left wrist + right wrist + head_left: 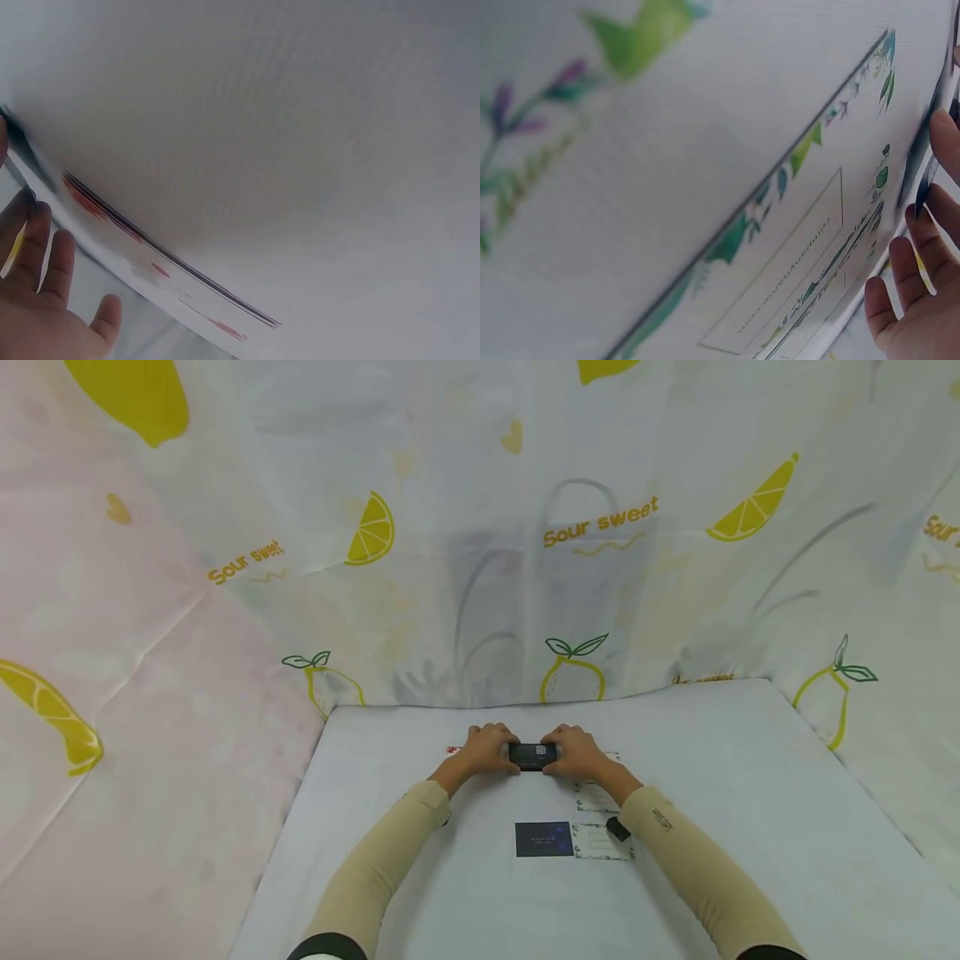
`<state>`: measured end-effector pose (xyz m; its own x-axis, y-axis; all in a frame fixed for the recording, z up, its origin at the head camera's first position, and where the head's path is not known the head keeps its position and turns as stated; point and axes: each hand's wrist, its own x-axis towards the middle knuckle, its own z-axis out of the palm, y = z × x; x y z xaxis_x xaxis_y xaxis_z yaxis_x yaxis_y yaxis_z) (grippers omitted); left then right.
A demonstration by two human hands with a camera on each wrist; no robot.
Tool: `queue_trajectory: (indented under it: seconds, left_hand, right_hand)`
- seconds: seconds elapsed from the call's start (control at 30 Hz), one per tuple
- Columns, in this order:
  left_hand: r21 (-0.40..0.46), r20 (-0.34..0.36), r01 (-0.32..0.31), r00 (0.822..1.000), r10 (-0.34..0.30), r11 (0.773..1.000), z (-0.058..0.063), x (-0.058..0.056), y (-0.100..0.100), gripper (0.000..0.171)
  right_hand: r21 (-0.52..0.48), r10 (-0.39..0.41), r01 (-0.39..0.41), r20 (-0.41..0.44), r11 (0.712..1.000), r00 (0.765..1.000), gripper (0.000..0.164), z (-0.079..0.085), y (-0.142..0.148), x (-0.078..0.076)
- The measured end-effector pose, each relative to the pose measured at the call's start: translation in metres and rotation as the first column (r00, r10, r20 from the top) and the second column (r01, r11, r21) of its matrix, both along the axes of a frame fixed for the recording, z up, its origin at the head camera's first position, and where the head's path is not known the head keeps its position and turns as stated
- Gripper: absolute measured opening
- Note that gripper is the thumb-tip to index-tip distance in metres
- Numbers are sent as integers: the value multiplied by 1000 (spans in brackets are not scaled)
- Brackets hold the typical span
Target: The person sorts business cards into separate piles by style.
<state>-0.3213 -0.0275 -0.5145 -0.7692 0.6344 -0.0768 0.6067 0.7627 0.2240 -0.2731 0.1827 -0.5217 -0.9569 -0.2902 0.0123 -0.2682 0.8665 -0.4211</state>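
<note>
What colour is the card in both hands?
The card is black with a pale square, clearest in the head view.

Soft, diffuse light fills the head view, its source out of frame; faint shadows lie on the table (787,793) beside both sleeves (375,868). Pale print on the black box (529,759) is too small to read. The left wrist view is dim and grey, its red-printed card (180,276) smeared. In the right wrist view, the nearest leaf print (646,36) is badly out of focus.
</note>
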Motion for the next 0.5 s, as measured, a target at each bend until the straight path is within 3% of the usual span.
queue_trajectory:
  seconds: [0.5]
  left_hand:
    - [-41, 49, -27, 998, 29, 999, -6, -5, 6, 53]
  right_hand:
    - [10, -32, 31, 50, 999, 998, 51, -5, -3, -4]
